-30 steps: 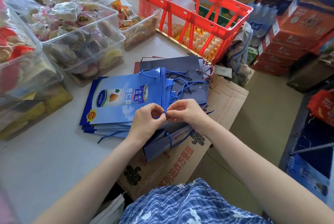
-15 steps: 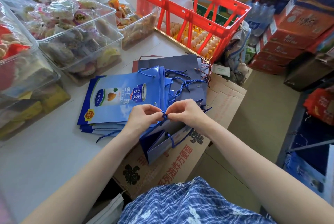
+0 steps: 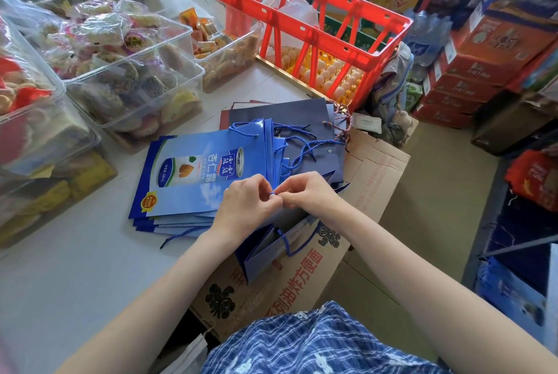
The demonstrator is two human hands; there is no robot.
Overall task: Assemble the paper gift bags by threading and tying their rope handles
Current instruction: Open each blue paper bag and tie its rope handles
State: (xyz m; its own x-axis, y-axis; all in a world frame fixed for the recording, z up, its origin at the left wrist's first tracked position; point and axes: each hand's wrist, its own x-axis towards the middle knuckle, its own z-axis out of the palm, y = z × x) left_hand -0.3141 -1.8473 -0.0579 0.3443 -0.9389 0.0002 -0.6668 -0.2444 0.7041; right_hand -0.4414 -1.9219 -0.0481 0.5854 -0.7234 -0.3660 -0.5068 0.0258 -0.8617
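Open blue paper gift bag [image 3: 271, 252] under the hands, blue rope [image 3: 272, 193] pinched, flat bag stack [image 3: 199, 180] beside

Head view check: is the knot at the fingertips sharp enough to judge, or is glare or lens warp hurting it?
Head view: rope loop between left hand and right hand tiny, mostly hidden; light even; sheen on clear bins; edges bowed by wide lens.

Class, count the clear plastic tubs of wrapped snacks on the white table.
3 clearly: one at the left edge, one in the middle, one nearer the red plastic crate. More may sit hidden behind them.
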